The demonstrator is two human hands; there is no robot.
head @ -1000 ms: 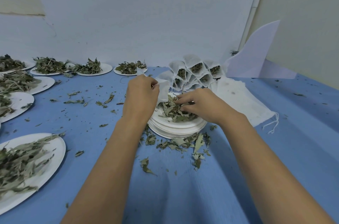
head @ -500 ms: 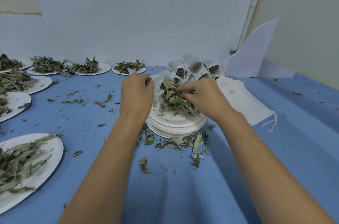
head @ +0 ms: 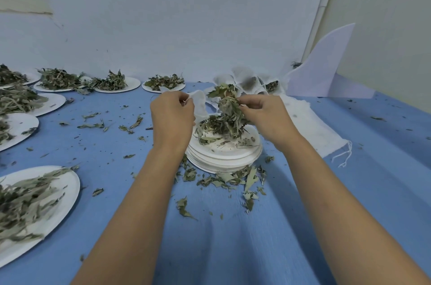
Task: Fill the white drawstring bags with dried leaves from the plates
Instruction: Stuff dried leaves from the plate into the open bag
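A: What is going on in the head view?

B: The left hand [head: 172, 119] pinches the rim of a small white drawstring bag [head: 200, 103] and holds it above the stack of white paper plates [head: 224, 162]. The right hand [head: 265, 119] grips a loose clump of dried green leaves [head: 229, 107] with curled fingers, just beside the bag. The clump hangs down to the few leaves lying on the top plate.

A: How far is the task, in your opinion?

B: I judge it is somewhere in the middle. Behind the stack stands a group of white bags with dark leaves inside [head: 248, 80], so some are already filled. At the right lies a flat pile of white cloth bags [head: 312, 126], which look empty. I see no leaves in the bag that the left hand holds. Round white plates heaped with leaves [head: 68, 191] wait at the left and along the far edge, so much work is left.

A: And the table and the room?

B: The table [head: 384, 168] carries a blue cloth [head: 233, 249] with soft folds near the person. Broken leaves [head: 233, 178] are scattered on it, most in front of the stack. Behind is a plain white wall [head: 186, 16], and a curved white board [head: 324, 67] stands in the right corner.
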